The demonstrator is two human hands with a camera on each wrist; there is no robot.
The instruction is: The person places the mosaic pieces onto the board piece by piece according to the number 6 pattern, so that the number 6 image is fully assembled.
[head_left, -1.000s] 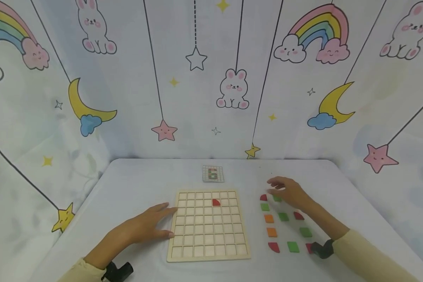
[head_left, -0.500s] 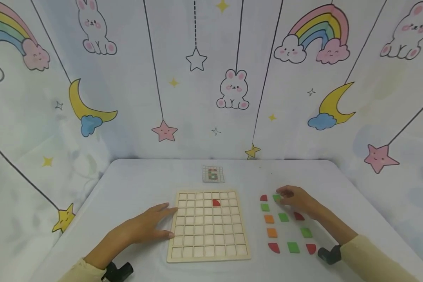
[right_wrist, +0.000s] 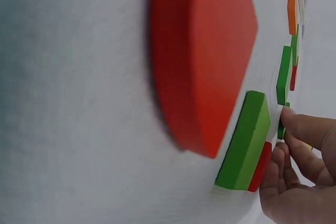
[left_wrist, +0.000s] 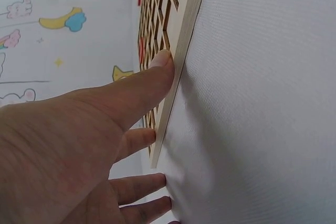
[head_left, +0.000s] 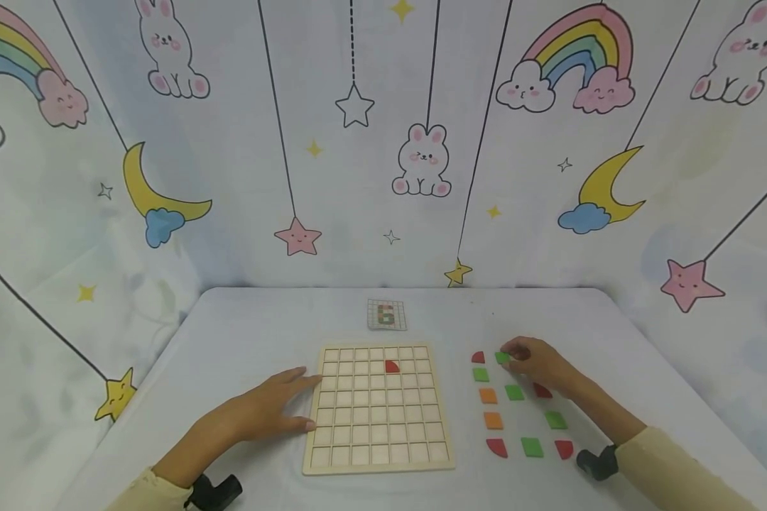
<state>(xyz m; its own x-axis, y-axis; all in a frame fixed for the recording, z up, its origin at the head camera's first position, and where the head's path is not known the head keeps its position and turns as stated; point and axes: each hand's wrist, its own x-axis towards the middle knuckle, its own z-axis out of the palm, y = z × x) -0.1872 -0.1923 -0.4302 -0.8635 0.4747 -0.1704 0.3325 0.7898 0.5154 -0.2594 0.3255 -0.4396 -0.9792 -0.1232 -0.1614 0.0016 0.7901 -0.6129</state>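
Left hand [head_left: 273, 406] touched board [head_left: 379, 416], right hand [head_left: 540, 360] pinched green tile [head_left: 501, 358]

The left hand was spread against the board's nine o'clock edge. A card [head_left: 386, 315] lay beyond twelve; a red tile [head_left: 392, 366] sat inside, near one. The green tile was at two, other tiles [head_left: 493, 421] from two to four.

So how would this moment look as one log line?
left hand: touches board edge | right hand: pinches green tile | red piece: in board

The gridded board [head_left: 380, 413] is pale cream. Tiles [head_left: 532, 447] show green, orange or red. Rainbows [head_left: 588, 28] pattern the white backdrop [head_left: 230, 170]
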